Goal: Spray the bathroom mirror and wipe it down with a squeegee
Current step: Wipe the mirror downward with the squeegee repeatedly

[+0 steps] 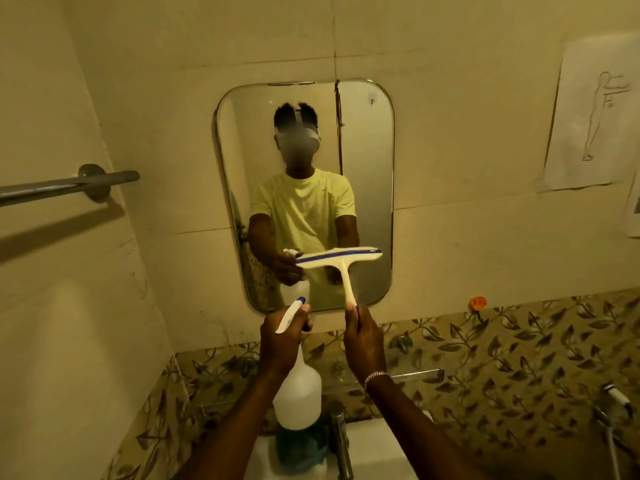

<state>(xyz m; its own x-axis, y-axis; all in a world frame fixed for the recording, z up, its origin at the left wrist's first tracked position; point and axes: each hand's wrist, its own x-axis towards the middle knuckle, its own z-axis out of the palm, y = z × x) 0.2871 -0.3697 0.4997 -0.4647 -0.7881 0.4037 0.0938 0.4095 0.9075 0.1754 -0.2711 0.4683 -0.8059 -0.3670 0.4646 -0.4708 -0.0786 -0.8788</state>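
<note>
Obs.: mirror (363, 150) hangs at frame centre, a tall rounded rectangle on the tiled wall, directly ahead of both hands. Both hands sit just below its lower edge.

Left hand (282, 344): fingers wrapped shut around the neck of the spray bottle (298, 389). The bottle stands upright, white body hanging below the fist, bluish liquid in its lower part. The nozzle slants up and forward toward the lower part of the glass. Whether a finger lies on the trigger cannot be told.

Right hand (363, 341): fingers closed on the bottom end of the squeegee (341, 263) handle. Handle runs near vertical; blade runs roughly crosswise, tilted slightly, in front of the mirror's lower right portion. Contact between blade and glass cannot be confirmed.

Both forearms reach up from the bottom of the frame, near parallel, over the sink and tap (341, 441).

Judgement: the hands look about equally near the glass. No droplets discernible on the glass, so spraying appears the step in hand; the nozzle seems to need raising to cover the upper glass.
</note>
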